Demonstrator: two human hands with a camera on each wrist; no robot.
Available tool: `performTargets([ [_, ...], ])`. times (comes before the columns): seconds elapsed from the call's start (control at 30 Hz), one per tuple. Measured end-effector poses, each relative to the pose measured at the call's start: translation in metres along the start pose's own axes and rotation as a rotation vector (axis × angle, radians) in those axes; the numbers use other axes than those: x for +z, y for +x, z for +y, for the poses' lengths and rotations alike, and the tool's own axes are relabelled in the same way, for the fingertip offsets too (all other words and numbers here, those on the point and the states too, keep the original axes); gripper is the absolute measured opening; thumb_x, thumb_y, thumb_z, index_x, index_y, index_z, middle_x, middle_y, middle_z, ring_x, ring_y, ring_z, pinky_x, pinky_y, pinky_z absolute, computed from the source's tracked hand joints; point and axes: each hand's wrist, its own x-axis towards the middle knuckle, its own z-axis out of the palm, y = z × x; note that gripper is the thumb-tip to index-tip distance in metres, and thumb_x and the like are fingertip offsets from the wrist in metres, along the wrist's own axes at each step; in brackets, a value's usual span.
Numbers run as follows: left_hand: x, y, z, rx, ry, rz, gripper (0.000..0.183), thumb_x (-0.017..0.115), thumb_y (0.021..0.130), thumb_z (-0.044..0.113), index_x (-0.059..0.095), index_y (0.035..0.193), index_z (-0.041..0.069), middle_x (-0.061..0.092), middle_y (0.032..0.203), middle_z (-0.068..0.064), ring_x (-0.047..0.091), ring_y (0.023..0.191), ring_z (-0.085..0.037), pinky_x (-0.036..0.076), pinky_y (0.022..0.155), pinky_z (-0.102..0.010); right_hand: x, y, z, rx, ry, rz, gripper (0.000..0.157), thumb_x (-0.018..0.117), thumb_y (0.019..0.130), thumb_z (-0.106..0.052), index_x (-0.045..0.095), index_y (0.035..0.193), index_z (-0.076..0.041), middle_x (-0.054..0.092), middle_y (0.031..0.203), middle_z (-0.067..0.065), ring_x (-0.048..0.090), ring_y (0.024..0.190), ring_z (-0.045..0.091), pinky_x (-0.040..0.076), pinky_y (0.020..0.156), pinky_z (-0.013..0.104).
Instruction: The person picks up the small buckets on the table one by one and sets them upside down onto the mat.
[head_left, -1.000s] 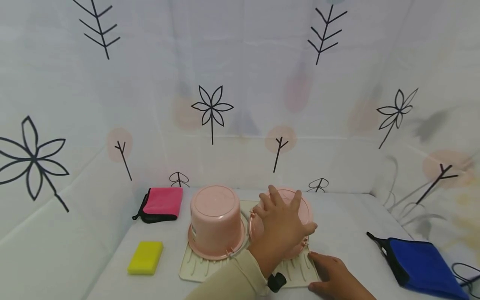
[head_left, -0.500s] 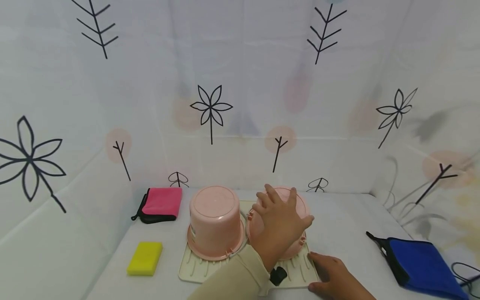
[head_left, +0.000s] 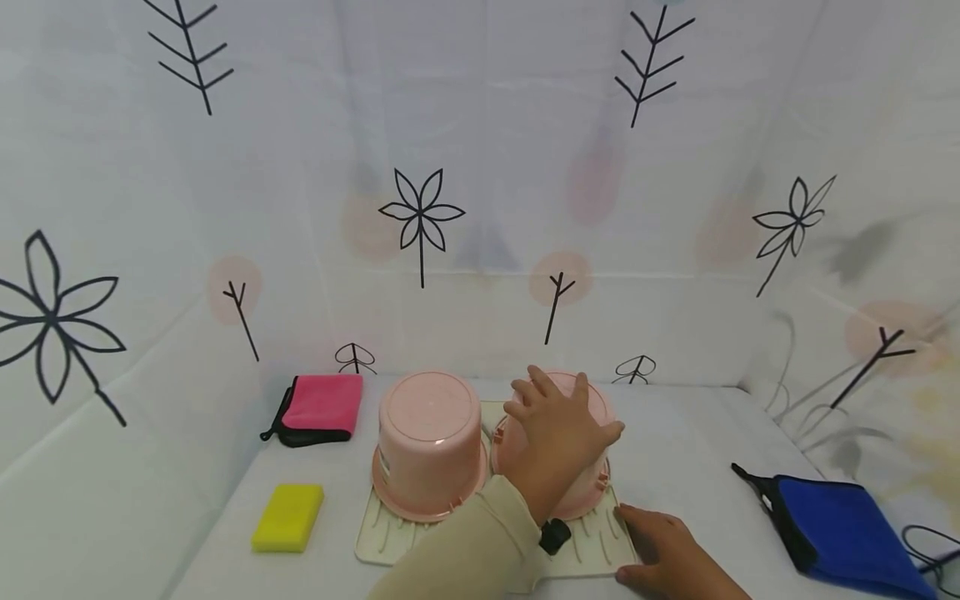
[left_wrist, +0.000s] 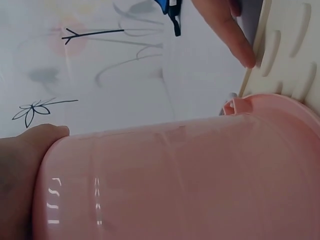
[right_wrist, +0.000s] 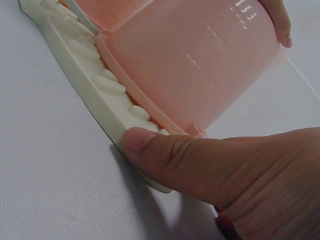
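Observation:
Two pink buckets stand upside down on a cream ridged drain tray (head_left: 384,537). My left hand (head_left: 558,442) spreads over the upturned base of the right bucket (head_left: 512,450) and grips it, its thumb bent over the base's edge in the left wrist view. Beside it stands the left bucket (head_left: 431,450), untouched by either hand. My right hand (head_left: 671,550) holds the tray's near right corner; in the right wrist view its thumb (right_wrist: 150,145) presses the tray's side wall. My left sleeve hides part of the tray's front.
A folded pink cloth (head_left: 326,404) with black trim and a yellow sponge (head_left: 288,517) lie to the left. On the right is a folded blue cloth (head_left: 847,529), with a black cable (head_left: 933,554) near it. White patterned fabric (head_left: 480,125) encloses the table.
The right bucket has shifted slightly left and turned a little under my left hand, which moved with it. My right hand has stayed at the tray corner.

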Motion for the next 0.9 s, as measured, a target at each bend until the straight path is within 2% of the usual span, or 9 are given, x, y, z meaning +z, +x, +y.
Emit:
performTargets([
  [0.37, 0.002, 0.007, -0.001, 0.017, -0.005, 0.012, 0.095, 0.046, 0.083, 0.093, 0.022, 0.164, 0.050, 0.015, 0.174, -0.021, 0.022, 0.156, -0.052, 0.031, 0.117, -0.072, 0.000, -0.001, -0.001, 0.019, -0.003, -0.004, 0.098, 0.096, 0.067, -0.047, 0.057, 0.149, -0.010, 0.057, 0.151, 0.015, 0.042, 0.140, 0.050, 0.035, 0.112, 0.074],
  [0.63, 0.003, 0.010, -0.003, 0.048, -0.042, 0.037, 0.087, 0.045, 0.088, 0.089, 0.038, 0.161, 0.042, 0.024, 0.172, -0.018, 0.025, 0.157, -0.044, 0.025, 0.117, -0.077, 0.002, 0.002, -0.002, 0.071, -0.001, -0.032, 0.097, 0.097, 0.065, -0.044, 0.059, 0.148, -0.010, 0.058, 0.150, 0.015, 0.044, 0.138, 0.049, 0.036, 0.111, 0.073],
  [0.77, 0.004, 0.012, -0.004, 0.049, -0.044, 0.070, 0.079, 0.041, 0.093, 0.083, 0.046, 0.157, 0.036, 0.029, 0.170, -0.016, 0.028, 0.155, -0.042, 0.028, 0.116, -0.075, 0.001, 0.001, -0.004, 0.057, -0.002, -0.027, 0.098, 0.096, 0.066, -0.045, 0.057, 0.149, -0.010, 0.057, 0.151, 0.015, 0.043, 0.139, 0.049, 0.036, 0.112, 0.073],
  [0.9, 0.004, 0.014, -0.005, 0.058, -0.025, 0.082, 0.076, 0.040, 0.096, 0.079, 0.046, 0.157, 0.035, 0.030, 0.169, -0.016, 0.029, 0.155, -0.042, 0.032, 0.115, -0.073, -0.001, -0.001, -0.004, 0.029, -0.008, -0.012, 0.098, 0.096, 0.067, -0.046, 0.057, 0.150, -0.010, 0.056, 0.152, 0.016, 0.042, 0.140, 0.050, 0.035, 0.112, 0.073],
])
